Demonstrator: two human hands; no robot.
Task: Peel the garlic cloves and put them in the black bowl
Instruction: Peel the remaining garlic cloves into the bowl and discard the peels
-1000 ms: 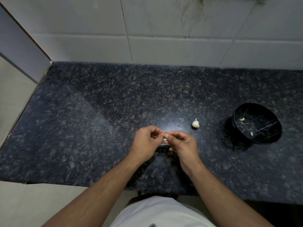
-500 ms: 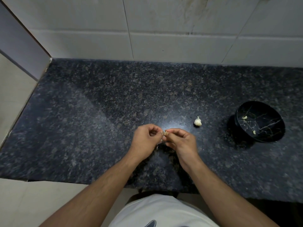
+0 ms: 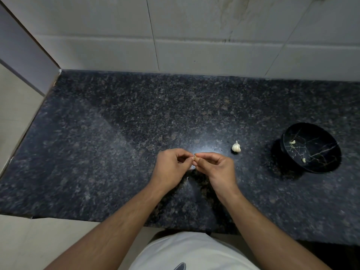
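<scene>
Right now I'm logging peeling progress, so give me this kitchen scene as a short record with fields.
surface: dark speckled granite counter
left hand: pinches the garlic clove
right hand: pinches the same clove
garlic bulb: on the counter, between hands and bowl
black bowl: right side, tilted, gold-veined
peeled cloves in bowl: two
skin scraps: small pale bits below the hands

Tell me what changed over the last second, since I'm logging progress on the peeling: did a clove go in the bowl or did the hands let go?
Almost nothing changed. The left hand and right hand still pinch the garlic clove between their fingertips above the counter. The garlic bulb has not moved, and the black bowl still holds two cloves. Only the camera shifted slightly.
</scene>
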